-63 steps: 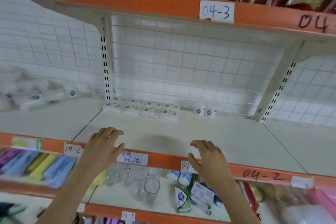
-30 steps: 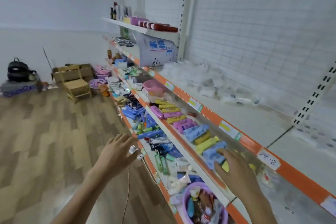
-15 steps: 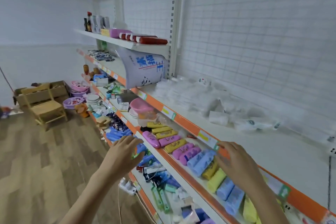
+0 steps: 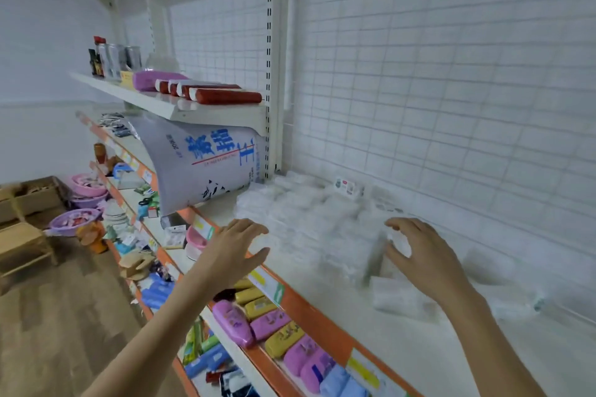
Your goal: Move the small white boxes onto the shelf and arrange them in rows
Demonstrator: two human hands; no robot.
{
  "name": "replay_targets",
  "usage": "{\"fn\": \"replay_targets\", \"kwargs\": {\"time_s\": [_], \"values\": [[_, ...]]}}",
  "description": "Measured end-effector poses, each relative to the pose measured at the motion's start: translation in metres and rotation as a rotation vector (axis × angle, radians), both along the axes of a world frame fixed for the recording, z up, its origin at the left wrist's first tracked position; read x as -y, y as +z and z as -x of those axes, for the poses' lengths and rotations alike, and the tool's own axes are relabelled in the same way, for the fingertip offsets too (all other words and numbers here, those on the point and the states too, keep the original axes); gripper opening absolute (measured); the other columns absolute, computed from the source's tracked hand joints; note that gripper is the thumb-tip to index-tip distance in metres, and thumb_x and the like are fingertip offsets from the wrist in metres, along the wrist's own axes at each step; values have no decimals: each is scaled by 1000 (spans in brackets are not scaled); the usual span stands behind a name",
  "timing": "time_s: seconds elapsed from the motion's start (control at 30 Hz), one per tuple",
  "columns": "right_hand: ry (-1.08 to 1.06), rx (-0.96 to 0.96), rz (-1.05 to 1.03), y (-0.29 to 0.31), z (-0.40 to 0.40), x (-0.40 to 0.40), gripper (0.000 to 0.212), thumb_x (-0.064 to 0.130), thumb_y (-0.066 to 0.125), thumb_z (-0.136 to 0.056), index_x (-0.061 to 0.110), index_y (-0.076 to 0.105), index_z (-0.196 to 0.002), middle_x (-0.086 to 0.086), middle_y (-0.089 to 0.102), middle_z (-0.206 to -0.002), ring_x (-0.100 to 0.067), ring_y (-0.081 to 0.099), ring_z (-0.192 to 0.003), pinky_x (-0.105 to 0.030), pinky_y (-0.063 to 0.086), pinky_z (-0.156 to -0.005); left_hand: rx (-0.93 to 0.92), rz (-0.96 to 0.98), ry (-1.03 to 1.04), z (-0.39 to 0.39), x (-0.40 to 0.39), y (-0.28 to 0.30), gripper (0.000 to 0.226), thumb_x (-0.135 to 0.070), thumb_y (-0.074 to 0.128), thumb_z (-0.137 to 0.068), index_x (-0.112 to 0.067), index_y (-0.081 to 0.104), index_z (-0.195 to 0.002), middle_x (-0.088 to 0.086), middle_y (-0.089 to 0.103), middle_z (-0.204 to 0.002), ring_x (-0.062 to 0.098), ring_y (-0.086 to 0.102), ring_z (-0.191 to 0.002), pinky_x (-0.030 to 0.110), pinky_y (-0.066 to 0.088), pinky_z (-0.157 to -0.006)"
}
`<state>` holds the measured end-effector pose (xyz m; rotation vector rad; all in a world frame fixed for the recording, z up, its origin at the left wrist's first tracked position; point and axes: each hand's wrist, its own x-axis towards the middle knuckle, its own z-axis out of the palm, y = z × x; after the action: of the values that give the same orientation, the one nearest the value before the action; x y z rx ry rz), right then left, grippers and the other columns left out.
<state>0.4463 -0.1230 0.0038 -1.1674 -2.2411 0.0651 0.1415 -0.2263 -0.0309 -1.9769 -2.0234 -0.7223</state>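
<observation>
Both hands out over the orange-edged white metal shelf — the blurred heap of small white boxes lies straight ahead, stretching toward the back wall. Right hand is nearer, fingers curled around one white packet; left hand is spread, holding nothing, at the heap's edge.

Head cam – close, facing shelf obliquely rightward.
</observation>
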Motion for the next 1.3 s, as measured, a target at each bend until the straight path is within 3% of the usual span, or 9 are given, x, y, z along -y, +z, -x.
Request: {"fn": "replay_targets", "kwargs": {"time_s": [0.3,0.53,0.63,0.7,0.77,0.9,1.0,1.13,1.3], "values": [[-119,104,87,5,13,-88,41,33,53,-90,24,45,-128,4,49,-128,-16,44,-116,-27,38,-88,3,-12,-243,3,-150,15,36,-37,58,-86,-19,57,-118,-4,59,-116,16,53,-109,28,41,-89],[-245,163,376,-7,32,-129,66,45,57,-85,29,25,-142,0,32,-141,-21,34,-126,-36,34,-102,-35,119,-438,3,-262,23,57,-40,58,-84,-17,40,-134,3,45,-128,21,47,-115,33,40,-94],[-284,186,397,-12,43,-136,72,47,58,-82,32,23,-143,1,24,-146,-20,22,-134,-37,22,-109,7,147,-509,4,-293,18,66,-43,58,-76,-13,39,-133,9,40,-128,25,52,-101,32,43,-82],[-284,218,298,-13,53,-137,66,45,57,-84,33,27,-141,4,24,-146,-15,14,-137,-35,13,-110,36,66,-595,4,-305,12,54,-36,61,-75,-8,50,-119,11,44,-114,19,49,-80,29,41,-69],[-259,217,225,-14,66,-138,58,42,56,-86,32,34,-138,8,30,-141,-12,17,-135,-31,12,-110,66,13,-685,6,-311,5,43,-37,58,-73,-7,55,-104,8,46,-102,14,47,-75,26,41,-64],[-242,279,197,-20,95,-142,48,38,54,-88,31,42,-133,10,39,-136,-10,27,-130,-30,17,-109,-11,155,-866,15,-315,-1,51,-54,41,-72,-15,59,-99,1,50,-103,16,54,-90,28,46,-76],[-247,287,228,-23,108,-148,47,35,58,-87,32,45,-132,10,43,-135,-11,32,-128,-32,19,-108,-83,216,-923,28,-317,4,43,-51,51,-78,-20,59,-108,-8,49,-107,13,52,-98,25,43,-80],[-264,305,297,-19,116,-152,49,36,63,-84,36,46,-130,13,45,-136,-11,34,-126,-36,22,-107,-47,335,-1003,58,-318,14,56,-66,43,-67,-32,58,-109,-17,52,-109,1,46,-105,20,38,-92],[-281,431,338,-16,127,-164,54,33,65,-81,38,45,-131,13,44,-138,-15,35,-127,-36,24,-103,-14,456,-1015,62,-304,11,66,-72,48,-64,-35,50,-119,-17,50,-114,1,44,-108,23,37,-96]]}}
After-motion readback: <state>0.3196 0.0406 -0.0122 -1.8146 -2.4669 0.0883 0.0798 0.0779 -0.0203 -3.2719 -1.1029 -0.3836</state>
